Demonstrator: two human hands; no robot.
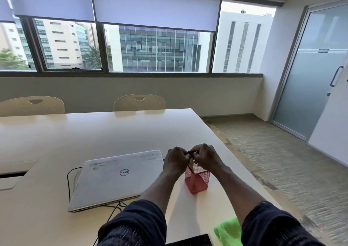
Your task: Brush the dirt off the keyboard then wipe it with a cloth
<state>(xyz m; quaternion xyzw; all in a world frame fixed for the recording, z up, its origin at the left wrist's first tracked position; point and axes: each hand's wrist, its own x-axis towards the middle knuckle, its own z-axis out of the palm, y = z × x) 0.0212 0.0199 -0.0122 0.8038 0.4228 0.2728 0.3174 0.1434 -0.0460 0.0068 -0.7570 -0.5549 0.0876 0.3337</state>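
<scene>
A closed white laptop (pixel 116 178) lies on the table, lid down, so its keyboard is hidden. To its right stands a red mesh holder (pixel 197 181). Above the holder, my left hand (pixel 176 160) and my right hand (pixel 206 156) meet, fingers curled, pinching the dark top end of a thin item (pixel 189 152) that rises from the holder. Most of that item is hidden by my fingers. A bright green cloth (pixel 228 230) lies at the near edge of the table, partly under my right sleeve.
Black cables (pixel 68 181) loop round the laptop's left and front sides. A dark flat object (pixel 194 241) shows at the bottom edge. Two beige chairs (pixel 139 102) stand at the table's far side. The table's right edge (pixel 226 148) drops to carpet.
</scene>
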